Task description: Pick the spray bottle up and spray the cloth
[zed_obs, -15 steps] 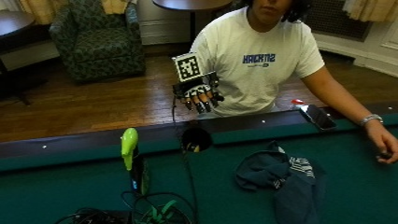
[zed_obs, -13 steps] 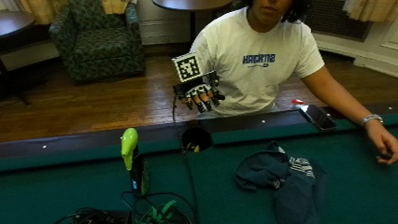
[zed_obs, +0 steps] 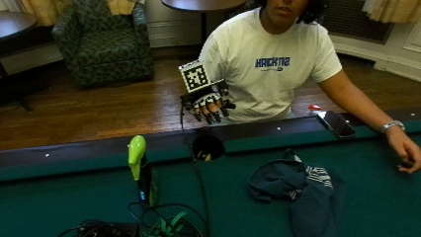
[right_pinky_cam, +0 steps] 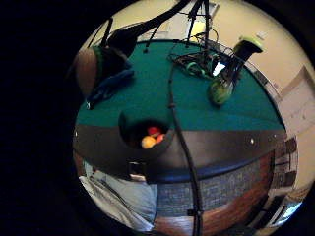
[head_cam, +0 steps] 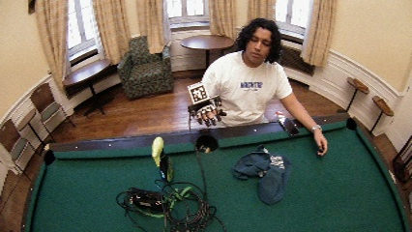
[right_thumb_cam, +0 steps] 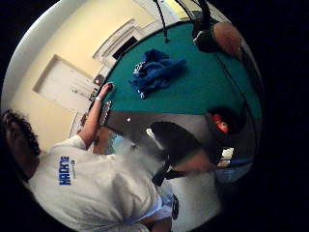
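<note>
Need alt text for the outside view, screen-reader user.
A person behind a green pool table holds their gloved right hand raised above the rail, fingers hanging down, holding nothing. A green spray bottle stands on the felt, apart from a crumpled dark blue cloth; the bare hand rests on the felt.

A pool table (zed_obs: 368, 197) with green felt and a dark wooden rail carries everything. A green spray bottle (zed_obs: 138, 163) is stood upright on the felt, near the rail and to one side of the middle pocket (zed_obs: 208, 146), in which coloured balls (right_pinky_cam: 150, 138) are seen. A dark blue cloth (zed_obs: 296, 187) with a striped patch is heaped on the felt on the other side of that pocket, well apart from the bottle. A tangle of black and green cables (head_cam: 167, 205) is spread on the felt just beyond the bottle. A dark phone (zed_obs: 335, 123) is laid flat on the rail, and a bare hand (zed_obs: 408, 155) is rested on the felt near it.
</note>
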Demonstrator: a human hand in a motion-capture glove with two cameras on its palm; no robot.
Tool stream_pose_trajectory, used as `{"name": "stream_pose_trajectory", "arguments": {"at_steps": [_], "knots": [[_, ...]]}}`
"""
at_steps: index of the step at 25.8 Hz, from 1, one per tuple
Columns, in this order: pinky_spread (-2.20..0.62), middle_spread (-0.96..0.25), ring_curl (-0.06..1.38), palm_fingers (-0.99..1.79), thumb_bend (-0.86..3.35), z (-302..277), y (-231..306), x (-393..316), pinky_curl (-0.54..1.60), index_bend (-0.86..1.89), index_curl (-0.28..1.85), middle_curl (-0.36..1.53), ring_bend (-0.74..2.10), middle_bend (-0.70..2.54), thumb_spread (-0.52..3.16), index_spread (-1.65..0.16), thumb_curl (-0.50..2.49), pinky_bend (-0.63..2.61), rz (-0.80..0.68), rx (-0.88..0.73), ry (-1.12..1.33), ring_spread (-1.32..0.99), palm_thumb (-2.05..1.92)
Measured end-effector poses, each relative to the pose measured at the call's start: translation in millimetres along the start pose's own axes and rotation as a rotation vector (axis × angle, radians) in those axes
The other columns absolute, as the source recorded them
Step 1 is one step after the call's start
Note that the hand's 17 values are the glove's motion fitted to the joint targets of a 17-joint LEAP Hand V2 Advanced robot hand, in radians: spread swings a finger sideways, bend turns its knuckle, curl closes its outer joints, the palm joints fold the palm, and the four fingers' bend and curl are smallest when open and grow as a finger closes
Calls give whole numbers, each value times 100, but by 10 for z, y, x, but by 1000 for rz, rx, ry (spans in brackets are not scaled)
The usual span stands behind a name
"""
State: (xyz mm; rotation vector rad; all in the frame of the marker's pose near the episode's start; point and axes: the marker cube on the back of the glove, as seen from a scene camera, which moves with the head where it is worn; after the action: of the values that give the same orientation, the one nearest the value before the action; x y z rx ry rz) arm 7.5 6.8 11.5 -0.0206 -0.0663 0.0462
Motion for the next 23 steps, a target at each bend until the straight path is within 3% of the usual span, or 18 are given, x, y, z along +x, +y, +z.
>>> {"name": "stream_pose_trajectory", "arguments": {"at_steps": [3,11,17,23], "knots": [[14,-12,26,85,9,37,-85,43,21,18,27,25,39,25,88,-36,19,18,22,110,-1,-10,44],[15,-13,29,86,5,-22,-17,412,24,16,29,29,38,23,94,-37,23,18,52,128,-35,-10,48],[14,-13,30,89,1,-100,-33,731,25,14,29,31,39,24,97,-37,25,18,333,173,-58,-10,50],[13,-13,32,88,-2,-121,-173,1035,26,13,29,33,39,23,97,-36,27,18,452,167,-48,-10,51]]}}
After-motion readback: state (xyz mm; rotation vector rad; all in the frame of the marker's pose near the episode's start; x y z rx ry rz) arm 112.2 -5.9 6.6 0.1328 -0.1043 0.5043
